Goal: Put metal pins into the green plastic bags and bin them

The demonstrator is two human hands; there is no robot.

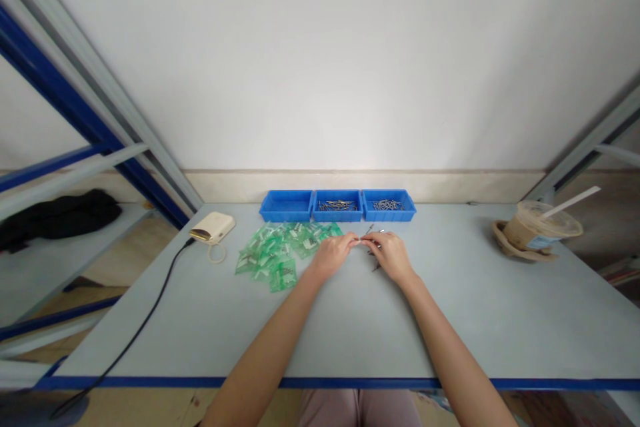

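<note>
My left hand and my right hand meet above the table, fingertips pinched close together. What they hold between them is too small and too covered to make out. Several loose metal screws lie under and beside my right hand, partly hidden by it. To the left of my left hand spreads a pile of small green-tinted clear plastic bags with metal pieces inside. Just beyond my hands stand a middle blue bin and a right blue bin, both with screws in them.
A left blue bin adjoins the middle one. At the left lies a cream-coloured device with a black cable running over the front edge. A lidded drink cup with a straw sits in a cardboard holder at the right. A wall rises behind.
</note>
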